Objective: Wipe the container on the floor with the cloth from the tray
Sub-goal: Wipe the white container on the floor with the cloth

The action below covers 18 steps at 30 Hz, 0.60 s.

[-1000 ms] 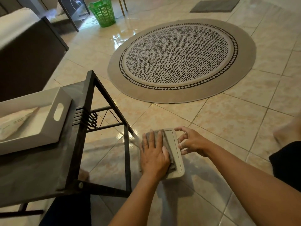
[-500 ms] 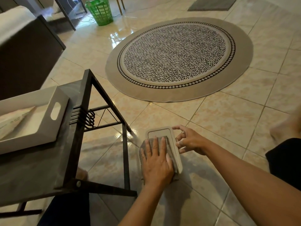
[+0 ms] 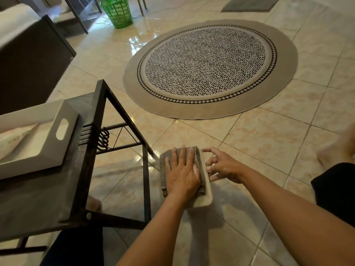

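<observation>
A flat, pale rectangular container (image 3: 208,196) with rounded corners lies on the tiled floor beside the table's leg. A grey folded cloth (image 3: 163,166) covers most of its top. My left hand (image 3: 182,173) lies flat on the cloth, fingers spread, pressing it onto the lid. My right hand (image 3: 223,166) grips the container's right edge with its fingertips. The white tray (image 3: 44,156) with a slot handle sits on the dark table at the left, holding a pale packet (image 3: 13,139).
A black metal-framed table (image 3: 103,104) stands left of the container. A round patterned rug (image 3: 209,68) lies further out, a green basket (image 3: 117,12) and grey mat (image 3: 249,4) beyond it. Dark furniture (image 3: 28,64) rises at far left. My knee (image 3: 338,189) is at right.
My left hand slid the cloth back along the lid toward me, then forward again to the far end. My right hand kept its grip on the container's edge.
</observation>
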### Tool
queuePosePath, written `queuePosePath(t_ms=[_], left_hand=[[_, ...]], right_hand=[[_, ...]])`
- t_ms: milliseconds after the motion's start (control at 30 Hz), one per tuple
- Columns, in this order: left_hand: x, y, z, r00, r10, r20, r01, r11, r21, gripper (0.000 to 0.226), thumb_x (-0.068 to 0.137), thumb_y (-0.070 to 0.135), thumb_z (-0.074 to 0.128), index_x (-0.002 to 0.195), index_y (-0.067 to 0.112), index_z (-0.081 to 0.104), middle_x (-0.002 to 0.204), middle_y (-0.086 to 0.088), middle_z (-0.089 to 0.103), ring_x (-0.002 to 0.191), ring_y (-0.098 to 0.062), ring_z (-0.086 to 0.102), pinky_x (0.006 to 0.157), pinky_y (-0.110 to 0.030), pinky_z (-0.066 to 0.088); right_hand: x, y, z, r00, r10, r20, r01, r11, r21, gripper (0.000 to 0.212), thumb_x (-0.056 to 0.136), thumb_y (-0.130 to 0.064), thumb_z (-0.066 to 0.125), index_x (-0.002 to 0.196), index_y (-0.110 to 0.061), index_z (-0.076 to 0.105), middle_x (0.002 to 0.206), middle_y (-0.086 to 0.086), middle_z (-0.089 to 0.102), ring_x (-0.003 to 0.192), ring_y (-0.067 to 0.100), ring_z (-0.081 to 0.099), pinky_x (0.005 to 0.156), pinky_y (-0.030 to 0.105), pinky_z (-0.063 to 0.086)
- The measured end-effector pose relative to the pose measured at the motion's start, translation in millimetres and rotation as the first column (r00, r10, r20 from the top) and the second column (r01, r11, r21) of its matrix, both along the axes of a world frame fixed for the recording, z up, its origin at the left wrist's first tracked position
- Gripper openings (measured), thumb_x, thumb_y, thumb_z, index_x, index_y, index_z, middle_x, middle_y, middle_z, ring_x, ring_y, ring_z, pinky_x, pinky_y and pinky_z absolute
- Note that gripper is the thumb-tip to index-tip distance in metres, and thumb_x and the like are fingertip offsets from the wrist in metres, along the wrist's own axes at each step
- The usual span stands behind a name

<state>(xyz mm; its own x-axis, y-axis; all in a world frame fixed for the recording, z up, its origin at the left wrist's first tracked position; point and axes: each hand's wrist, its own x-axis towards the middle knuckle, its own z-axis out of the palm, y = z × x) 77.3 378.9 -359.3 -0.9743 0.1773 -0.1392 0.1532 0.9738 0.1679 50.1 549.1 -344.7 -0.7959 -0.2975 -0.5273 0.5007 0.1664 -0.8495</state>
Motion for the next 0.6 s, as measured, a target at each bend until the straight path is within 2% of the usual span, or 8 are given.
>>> queuePosePath(t_ms=[167,267,367,433,500,600], left_hand=[[43.4,-3.6,4.1,0.988,0.149,0.049,-0.152,0.986,0.072,0.065,0.091,0.046,-0.003,0.15,0.028,-0.024,0.159,-0.004,-0.03,0.143,-0.026,-0.033,0.12,-0.05,-0.009],[68.9,8.5,2.9,0.983,0.169,0.078,-0.172,0.984,0.042,0.071,0.084,0.049,-0.007,0.148,0.025,-0.028,0.154,-0.006,-0.039,0.141,-0.027,-0.038,0.117,-0.05,-0.014],[71.9,20.5,3.2,0.981,0.186,0.054,-0.187,0.982,0.033,0.071,0.085,0.047,-0.004,0.149,0.024,-0.025,0.155,-0.006,-0.036,0.142,-0.028,-0.035,0.115,-0.053,-0.016],[67.4,27.0,4.3,0.984,0.168,0.065,-0.171,0.985,0.04,0.078,0.077,0.05,-0.008,0.148,0.023,-0.025,0.155,-0.007,-0.036,0.142,-0.028,-0.035,0.114,-0.051,-0.019],[62.6,32.6,-0.4,0.985,0.165,0.043,-0.167,0.985,0.05,0.078,0.081,0.05,-0.004,0.152,0.02,-0.016,0.158,-0.009,-0.027,0.144,-0.03,-0.029,0.112,-0.05,-0.021],[55.3,36.7,-2.6,0.991,0.137,-0.005,-0.136,0.987,0.08,0.067,0.094,0.042,0.013,0.155,0.017,0.006,0.163,-0.011,-0.003,0.149,-0.035,-0.008,0.114,-0.052,-0.013]], right_hand=[[3.5,-2.4,3.3,0.999,-0.041,-0.013,0.041,0.999,-0.009,0.065,0.086,0.019,0.054,0.134,-0.025,0.047,0.091,0.014,0.053,0.084,0.026,0.064,0.07,0.046,0.064],[8.5,-3.9,3.7,0.997,-0.08,-0.021,0.08,0.997,0.001,0.064,0.087,0.018,0.054,0.133,-0.026,0.047,0.092,0.015,0.054,0.084,0.027,0.064,0.07,0.047,0.064],[17.9,-5.3,-0.5,0.981,-0.192,-0.022,0.192,0.981,-0.002,0.066,0.086,0.019,0.053,0.134,-0.026,0.045,0.089,0.015,0.054,0.079,0.025,0.064,0.071,0.051,0.063],[27.1,-6.9,-2.3,0.955,-0.295,-0.039,0.295,0.955,0.004,0.068,0.086,0.018,0.053,0.136,-0.026,0.041,0.088,0.015,0.054,0.076,0.024,0.062,0.07,0.049,0.063],[39.8,-10.8,-4.6,0.917,-0.398,-0.017,0.398,0.917,-0.015,0.068,0.087,0.017,0.054,0.138,-0.025,0.036,0.093,0.019,0.056,0.078,0.024,0.062,0.069,0.047,0.063],[55.2,-8.5,-5.4,0.868,-0.492,0.058,0.494,0.869,-0.014,0.07,0.088,0.009,0.062,0.137,-0.03,0.03,0.103,0.02,0.063,0.079,0.023,0.068,0.063,0.037,0.063]])
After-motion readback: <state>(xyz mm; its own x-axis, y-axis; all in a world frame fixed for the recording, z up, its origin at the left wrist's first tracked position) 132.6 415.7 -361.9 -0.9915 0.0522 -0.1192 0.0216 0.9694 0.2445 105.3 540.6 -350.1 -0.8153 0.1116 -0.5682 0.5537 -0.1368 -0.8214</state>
